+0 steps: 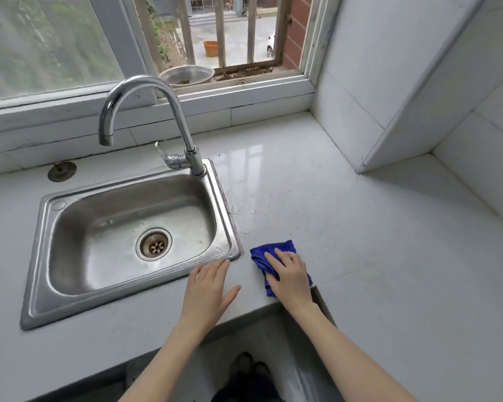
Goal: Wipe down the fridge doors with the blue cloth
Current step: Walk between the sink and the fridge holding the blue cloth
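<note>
Right hand (289, 275) presses flat on the cloth (259, 253) at the desk (360, 242) edge, likely to gather it. Left hand (209, 285), spread, braces beside the sink (99, 265).

Both bare forearms reach forward. The left hand (209, 288) lies flat, palm down, fingers straight and slightly spread, at the near right corner of the sink (225, 216). The right hand (289, 278), further right of the sink, rests palm down on the blue cloth (285, 245), fingers extended.
</note>
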